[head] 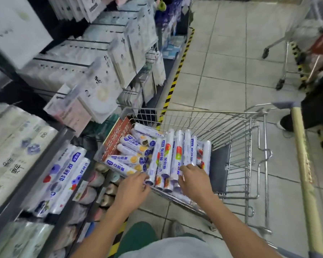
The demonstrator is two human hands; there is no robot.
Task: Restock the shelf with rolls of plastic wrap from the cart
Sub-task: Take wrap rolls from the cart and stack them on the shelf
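On a tiled store aisle (222, 62), beside the shelf (50, 151): reaching into the cart (194, 110), curling the fingers of left hand (132, 189) and right hand (193, 178) around ends of rolls (177, 155) lying inside.

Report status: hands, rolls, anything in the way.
Left hand and right hand on near ends of long rolls in cart; grip unclear. No roll lifted yet. Shelf at left, nothing seen between.

Cart (194, 110) open above; its wire sides hem the rolls (172, 153).
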